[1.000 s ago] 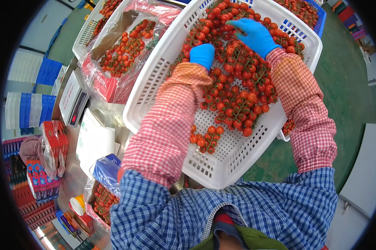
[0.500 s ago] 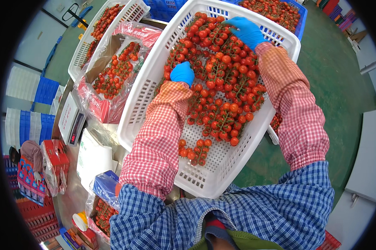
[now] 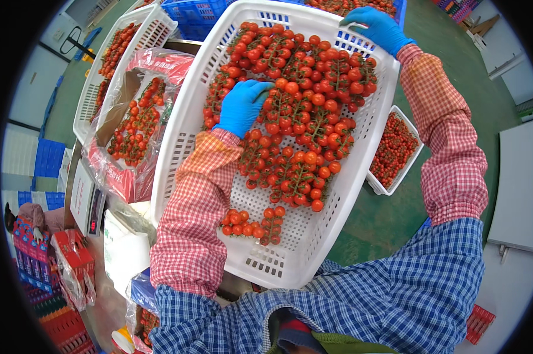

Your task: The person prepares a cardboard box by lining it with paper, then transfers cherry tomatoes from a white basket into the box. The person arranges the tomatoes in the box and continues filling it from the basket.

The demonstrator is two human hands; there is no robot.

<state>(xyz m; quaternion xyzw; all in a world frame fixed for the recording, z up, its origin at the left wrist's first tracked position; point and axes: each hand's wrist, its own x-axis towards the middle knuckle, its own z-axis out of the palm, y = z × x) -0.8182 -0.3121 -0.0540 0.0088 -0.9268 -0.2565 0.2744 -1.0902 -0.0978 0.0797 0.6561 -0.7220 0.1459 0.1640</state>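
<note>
A white slotted plastic crate holds a thick layer of red cherry tomatoes on the vine. My left hand, in a blue glove, rests on the tomatoes at the crate's left side. Its fingers reach out to the right, the tips partly hidden, and I see nothing lifted in them. At the far right corner, my right hand, also blue-gloved, is over the rim with its fingers stretched out to the left. Two small bunches lie apart near the crate's near end, where the slotted bottom shows.
Left of the crate stands an open red carton lined with clear plastic, tomatoes inside. Beyond it is another white crate; a scale sits nearer. Lower right is a small white crate of tomatoes. Blue crates stand behind.
My right hand has moved from over the far tomatoes to the rim at the far right corner. My left hand's fingers have stretched out from a fist. The view has shifted, showing more of the small crate.
</note>
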